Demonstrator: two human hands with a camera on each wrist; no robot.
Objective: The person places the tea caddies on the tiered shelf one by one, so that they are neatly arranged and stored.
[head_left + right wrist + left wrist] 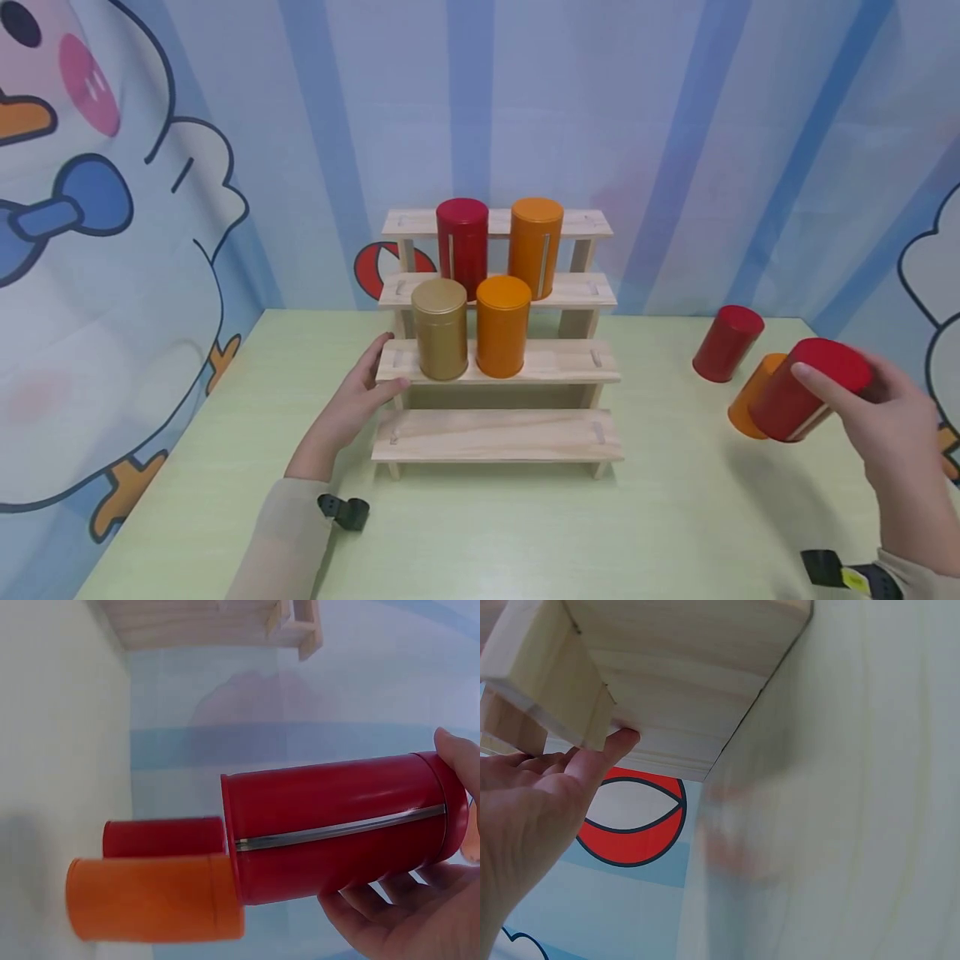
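Observation:
My right hand (892, 417) grips a red canister (337, 825) near its lid, thumb on one side and fingers on the other. This canister is tilted and held above the table, partly hiding an orange canister (752, 408) that stands there. Behind that stands another red canister (727, 343). My left hand (356, 400) holds the left end of a stepped wooden rack (495, 435). On the rack's second step from the bottom stand a gold canister (441, 329) and an orange canister (503, 327). One step higher are a red canister (462, 248) and an orange canister (536, 248).
The rack stands on a pale green table (495, 542). Behind it hangs a blue striped cloth backdrop (585, 125) with a cartoon duck (90, 333) printed at the left.

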